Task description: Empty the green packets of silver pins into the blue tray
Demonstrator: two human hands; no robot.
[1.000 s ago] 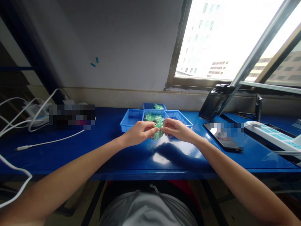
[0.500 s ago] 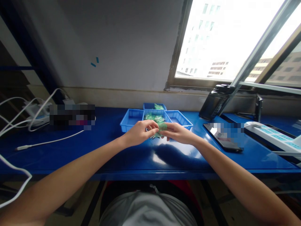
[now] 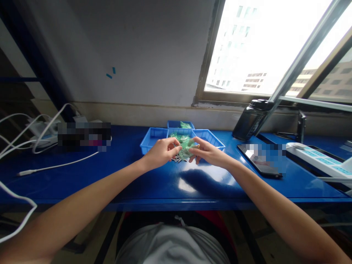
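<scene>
My right hand [image 3: 209, 153] grips a translucent green plastic bag [image 3: 187, 149] between thumb and fingers. Left of the bag, my left hand [image 3: 164, 149] is closed in a pinch; whatever lies between its fingertips is too small to make out. Below the hands, several small metal pieces [image 3: 178, 159], thin like screws or pins, lie loose on the blue table. Just behind, the middle blue bin [image 3: 180, 130] holds more green bags, partly hidden by my fingers.
Blue bins stand left [image 3: 154, 137] and right [image 3: 210, 137] of the middle one, and a smaller bin [image 3: 173, 124] with a green bag sits behind. Farther right are a black bottle [image 3: 250, 119], a phone [image 3: 258, 161] and a power strip [image 3: 321, 157]. White cables [image 3: 66, 163] run along the left.
My left fingertips have drawn slightly left, away from my right hand. The green bag shows more between the hands, and more of the loose metal pieces is visible.
</scene>
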